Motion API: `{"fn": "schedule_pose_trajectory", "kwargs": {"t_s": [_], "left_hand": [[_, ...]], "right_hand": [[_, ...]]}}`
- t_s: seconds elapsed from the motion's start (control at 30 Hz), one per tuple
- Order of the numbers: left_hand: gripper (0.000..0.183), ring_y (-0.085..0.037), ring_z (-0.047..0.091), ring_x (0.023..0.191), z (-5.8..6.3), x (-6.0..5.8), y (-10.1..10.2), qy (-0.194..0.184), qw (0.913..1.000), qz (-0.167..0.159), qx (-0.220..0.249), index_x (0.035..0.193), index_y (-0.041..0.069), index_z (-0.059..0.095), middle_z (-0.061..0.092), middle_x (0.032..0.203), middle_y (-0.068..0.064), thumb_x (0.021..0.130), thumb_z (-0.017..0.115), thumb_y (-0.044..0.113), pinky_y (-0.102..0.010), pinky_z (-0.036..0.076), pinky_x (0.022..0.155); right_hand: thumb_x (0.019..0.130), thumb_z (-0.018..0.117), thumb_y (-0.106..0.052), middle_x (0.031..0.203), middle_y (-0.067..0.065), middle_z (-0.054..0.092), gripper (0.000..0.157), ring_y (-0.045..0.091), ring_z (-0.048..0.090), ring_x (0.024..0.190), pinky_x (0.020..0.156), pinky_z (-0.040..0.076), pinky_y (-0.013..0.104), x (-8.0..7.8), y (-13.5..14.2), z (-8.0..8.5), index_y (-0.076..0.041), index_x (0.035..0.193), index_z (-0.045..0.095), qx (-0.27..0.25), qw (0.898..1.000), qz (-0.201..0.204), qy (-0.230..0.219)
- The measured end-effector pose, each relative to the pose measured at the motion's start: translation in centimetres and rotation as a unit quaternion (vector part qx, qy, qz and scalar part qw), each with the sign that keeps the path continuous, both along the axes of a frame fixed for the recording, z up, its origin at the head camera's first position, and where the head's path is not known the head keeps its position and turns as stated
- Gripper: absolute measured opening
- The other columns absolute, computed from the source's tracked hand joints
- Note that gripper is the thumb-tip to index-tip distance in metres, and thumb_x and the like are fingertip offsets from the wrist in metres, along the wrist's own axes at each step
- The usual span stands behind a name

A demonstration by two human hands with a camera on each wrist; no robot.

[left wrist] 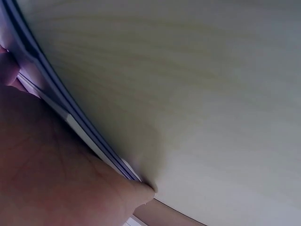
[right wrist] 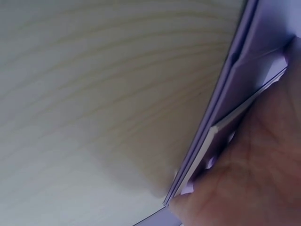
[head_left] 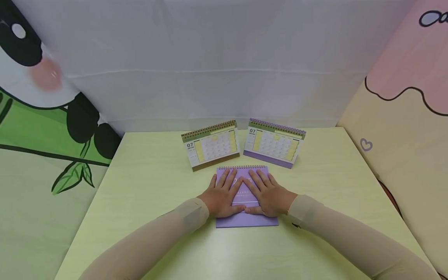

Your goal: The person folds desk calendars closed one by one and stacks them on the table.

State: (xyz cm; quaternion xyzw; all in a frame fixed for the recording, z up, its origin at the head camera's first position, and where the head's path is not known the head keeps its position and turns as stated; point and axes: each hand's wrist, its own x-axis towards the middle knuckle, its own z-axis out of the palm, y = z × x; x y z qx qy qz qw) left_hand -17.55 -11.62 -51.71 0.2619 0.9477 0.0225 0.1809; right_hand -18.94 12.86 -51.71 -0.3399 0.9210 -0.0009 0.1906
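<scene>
A purple spiral-bound desk calendar (head_left: pixel 247 222) lies flat on the table, its wire binding along the far edge. My left hand (head_left: pixel 221 197) rests on its left half with the fingers spread and straight. On the right half lies my right hand (head_left: pixel 271 196), also flat and spread, the two thumbs nearly meeting in the middle. Both wrist views show the calendar's layered edge close up: the left palm (left wrist: pixel 61 165) is beside it in one, the right palm (right wrist: pixel 254 165) in the other. The hands cover part of the white print on the cover.
Behind the purple calendar stand two opened desk calendars, one with a brown base (head_left: pixel 213 146) on the left and one with a purple base (head_left: pixel 274 143) on the right. The pale wooden table (head_left: pixel 150 171) meets a white cloth backdrop (head_left: pixel 217 77); printed panels flank it.
</scene>
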Motion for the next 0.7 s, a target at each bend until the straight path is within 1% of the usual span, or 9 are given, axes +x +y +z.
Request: {"fn": "schedule_pose_trajectory", "kwargs": {"t_s": [0.43, 0.7], "left_hand": [[0.101, -0.043, -0.001, 0.189, 0.20, 0.01, 0.06, -0.003, 1.0000, -0.001, 0.000, 0.192, 0.022, 0.013, -0.002, 0.202, -0.013, 0.116, 0.044, 0.080, -0.075, 0.014, 0.151], [0.101, -0.043, -0.001, 0.189, 0.23, 0.07, 0.06, -0.002, 1.0000, 0.000, -0.002, 0.192, 0.022, 0.014, -0.001, 0.202, -0.012, 0.115, 0.044, 0.081, -0.075, 0.014, 0.151]], "right_hand": [[0.117, 0.053, -0.076, 0.200, 0.026, 0.003, 0.107, 0.055, 0.008, 0.186, 0.148, 0.020, 0.078, 0.04, 0.06, -0.03, -0.009, 0.191, 0.012, -0.001, 1.000, 0.003, -0.003], [0.117, 0.053, -0.076, 0.200, 0.025, 0.005, 0.107, 0.054, 0.010, 0.186, 0.148, 0.023, 0.077, 0.04, 0.05, -0.23, -0.010, 0.191, 0.013, -0.007, 1.000, 0.002, 0.002]]}}
